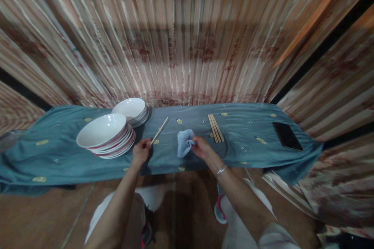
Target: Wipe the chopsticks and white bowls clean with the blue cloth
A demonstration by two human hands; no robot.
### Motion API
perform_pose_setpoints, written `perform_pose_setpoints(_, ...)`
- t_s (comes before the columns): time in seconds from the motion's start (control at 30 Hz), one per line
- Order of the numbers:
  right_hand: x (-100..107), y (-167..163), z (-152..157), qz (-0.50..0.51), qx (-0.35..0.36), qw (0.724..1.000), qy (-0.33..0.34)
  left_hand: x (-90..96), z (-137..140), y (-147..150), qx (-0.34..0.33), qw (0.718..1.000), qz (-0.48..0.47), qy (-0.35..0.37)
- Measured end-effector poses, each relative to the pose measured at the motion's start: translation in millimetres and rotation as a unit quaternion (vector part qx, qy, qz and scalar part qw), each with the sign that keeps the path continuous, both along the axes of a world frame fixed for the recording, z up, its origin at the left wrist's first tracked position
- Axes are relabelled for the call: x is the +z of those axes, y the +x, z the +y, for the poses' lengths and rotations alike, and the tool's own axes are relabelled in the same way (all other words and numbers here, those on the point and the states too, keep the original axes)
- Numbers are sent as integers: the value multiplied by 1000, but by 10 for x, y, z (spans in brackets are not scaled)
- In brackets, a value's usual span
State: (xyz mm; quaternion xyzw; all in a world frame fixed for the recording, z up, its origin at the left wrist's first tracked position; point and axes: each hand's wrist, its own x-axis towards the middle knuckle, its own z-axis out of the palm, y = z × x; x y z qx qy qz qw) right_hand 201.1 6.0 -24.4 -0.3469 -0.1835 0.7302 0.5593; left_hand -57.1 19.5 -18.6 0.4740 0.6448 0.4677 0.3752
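Between the fingers of my left hand (142, 151) are slim wooden chopsticks (160, 129), gripped near one end and pointing up and to the right; whether it is one or a pair I cannot tell. My right hand (201, 148) pinches a crumpled light blue cloth (185, 142), which hangs to the left of the fingers. Just right of that hand, several more chopsticks (215, 128) lie side by side on the blue-green tablecloth (169, 159). A stack of white bowls with red bands (102, 130) stands left of my left hand.
Behind the first stack is a second stack of white bowls (130, 109). A black flat phone-like object (287, 136) lies at the table's right end. Pleated patterned curtains (187, 46) hang along the back, with dark poles (315, 52) at the sides.
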Motion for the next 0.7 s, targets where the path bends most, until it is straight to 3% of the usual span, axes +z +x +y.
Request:
perform_pose_setpoints(0.1, -9, 31, 26, 1, 1, 999, -32, 114, -97, 259, -42, 980, -195, -20)
perform_pose_setpoints(0.2, 8, 43, 24, -1, 10, 998, -66, 221, -229, 585, -123, 953, -272, -54)
perform_pose_setpoints(0.33, 64, 16, 4, -4, 37, 994, -101, 225, -356, 864, -216, 934, -268, -88)
perform_pose_setpoints(0.53, 175, -106, -38, 43, 60, 994, -78, 52, -319, 857, -191, 941, -259, -103)
perform_pose_setpoints(0.7, 185, -119, -64, 93, 76, 991, -66, 27, -226, 851, -206, 938, -256, -108)
